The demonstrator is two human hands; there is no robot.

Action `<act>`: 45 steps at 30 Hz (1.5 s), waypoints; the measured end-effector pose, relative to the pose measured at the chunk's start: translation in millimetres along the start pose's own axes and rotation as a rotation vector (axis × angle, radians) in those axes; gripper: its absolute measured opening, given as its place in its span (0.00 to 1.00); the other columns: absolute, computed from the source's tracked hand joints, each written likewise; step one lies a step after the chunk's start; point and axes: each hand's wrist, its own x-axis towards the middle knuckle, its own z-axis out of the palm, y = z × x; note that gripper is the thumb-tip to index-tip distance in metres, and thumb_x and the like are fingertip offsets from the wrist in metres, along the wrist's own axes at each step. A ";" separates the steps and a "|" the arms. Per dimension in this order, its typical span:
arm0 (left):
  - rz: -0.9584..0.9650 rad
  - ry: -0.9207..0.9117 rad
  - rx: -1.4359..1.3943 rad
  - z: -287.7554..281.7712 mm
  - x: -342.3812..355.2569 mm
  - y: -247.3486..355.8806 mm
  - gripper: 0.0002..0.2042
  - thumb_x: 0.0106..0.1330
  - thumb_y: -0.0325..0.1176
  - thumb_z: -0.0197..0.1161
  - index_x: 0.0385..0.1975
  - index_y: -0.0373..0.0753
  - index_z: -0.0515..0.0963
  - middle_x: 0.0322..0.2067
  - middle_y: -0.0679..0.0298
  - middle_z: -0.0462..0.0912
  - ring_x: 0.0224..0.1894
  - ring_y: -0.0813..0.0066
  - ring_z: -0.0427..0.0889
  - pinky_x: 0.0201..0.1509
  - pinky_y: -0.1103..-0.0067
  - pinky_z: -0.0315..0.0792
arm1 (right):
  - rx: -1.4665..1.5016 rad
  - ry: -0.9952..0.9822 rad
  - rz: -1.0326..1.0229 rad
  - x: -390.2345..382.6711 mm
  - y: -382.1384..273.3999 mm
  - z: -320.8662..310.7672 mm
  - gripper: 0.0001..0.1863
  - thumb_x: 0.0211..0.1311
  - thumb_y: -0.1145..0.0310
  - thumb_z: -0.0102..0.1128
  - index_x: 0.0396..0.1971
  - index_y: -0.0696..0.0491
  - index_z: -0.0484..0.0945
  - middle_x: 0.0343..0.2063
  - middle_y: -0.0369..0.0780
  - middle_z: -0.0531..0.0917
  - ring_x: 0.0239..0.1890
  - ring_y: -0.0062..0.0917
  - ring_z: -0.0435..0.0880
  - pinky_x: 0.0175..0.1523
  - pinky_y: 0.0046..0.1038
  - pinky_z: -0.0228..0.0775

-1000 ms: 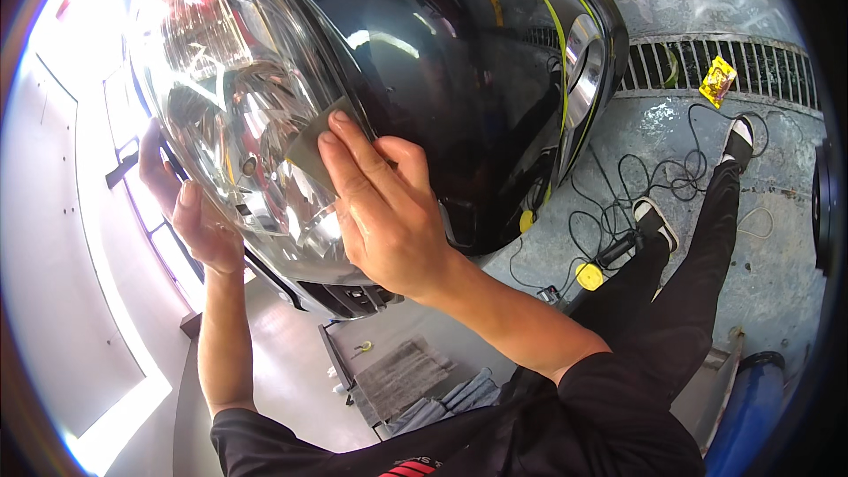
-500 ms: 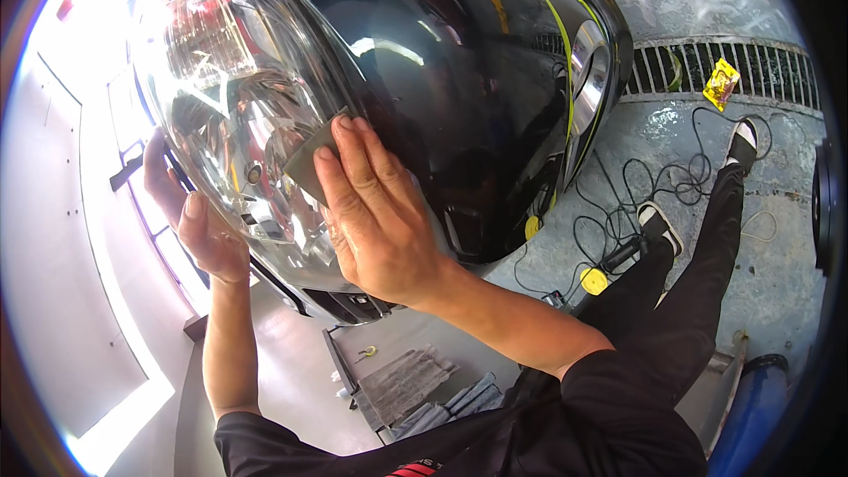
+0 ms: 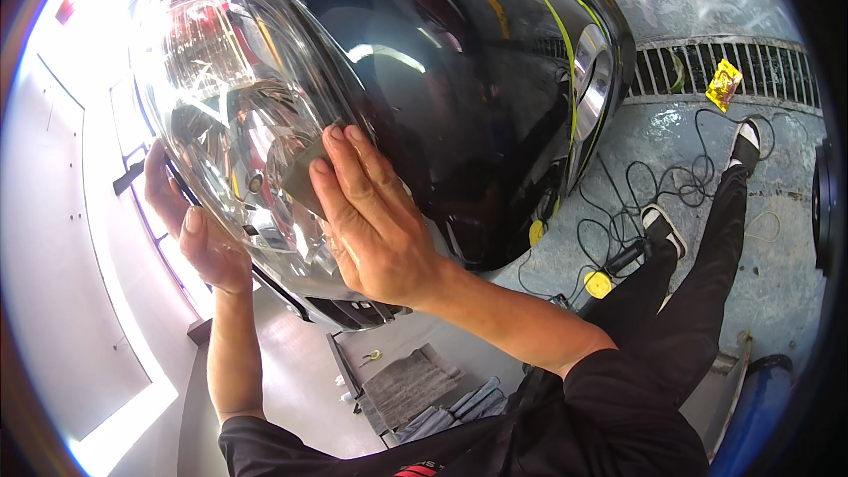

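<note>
A clear headlight (image 3: 212, 79) is set into the glossy black front of a vehicle (image 3: 424, 106). My right hand (image 3: 371, 230) presses a thin grey-green pad (image 3: 300, 177) onto the lens near its right border, its fingers stretched over the pad and partly hiding it. At the lamp's lower left edge, my left hand (image 3: 201, 216) rests with its fingers apart and thumb raised, holding no object.
Black cables (image 3: 618, 212), a yellow disc pad (image 3: 597, 284) and a yellow packet (image 3: 724, 84) lie on the wet floor beside a metal drain grate (image 3: 654, 66). Folded grey cloths (image 3: 411, 384) sit below. A blue cylinder (image 3: 755, 415) stands at lower right, near my sandalled feet.
My right hand has slid a little left and down with the pad. The left hand, vehicle and surroundings appear slightly lower in the picture.
</note>
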 end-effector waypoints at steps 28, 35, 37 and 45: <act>-0.006 -0.007 0.015 -2.5 -2.7 0.2 0.47 0.58 0.55 0.61 0.74 0.33 0.56 0.71 0.51 0.58 0.73 0.56 0.58 0.77 0.59 0.54 | -0.310 -0.168 0.018 -10.0 -9.5 -20.7 0.30 0.70 0.67 0.55 0.66 0.69 0.68 0.69 0.62 0.68 0.72 0.52 0.69 0.80 0.53 0.40; 0.002 -0.039 0.001 -1.6 -1.7 -2.1 0.45 0.61 0.56 0.57 0.74 0.32 0.55 0.72 0.51 0.56 0.74 0.54 0.57 0.78 0.59 0.52 | -0.268 -0.162 0.002 6.2 -3.2 -18.5 0.29 0.70 0.66 0.55 0.64 0.69 0.70 0.68 0.63 0.68 0.71 0.54 0.70 0.80 0.52 0.41; 0.008 -0.018 0.010 -1.6 -1.6 -1.0 0.46 0.59 0.56 0.60 0.73 0.32 0.55 0.71 0.50 0.58 0.73 0.56 0.58 0.77 0.59 0.53 | -0.271 -0.152 0.015 0.2 -9.4 -20.8 0.28 0.69 0.67 0.56 0.64 0.69 0.71 0.68 0.63 0.69 0.70 0.54 0.72 0.79 0.52 0.43; 0.000 -0.029 0.026 -3.2 -0.4 -2.7 0.45 0.61 0.56 0.57 0.74 0.33 0.55 0.72 0.51 0.56 0.75 0.55 0.57 0.78 0.59 0.53 | -0.180 -0.102 0.032 10.5 -7.6 -15.4 0.27 0.69 0.69 0.57 0.64 0.69 0.72 0.68 0.63 0.69 0.70 0.55 0.71 0.79 0.50 0.42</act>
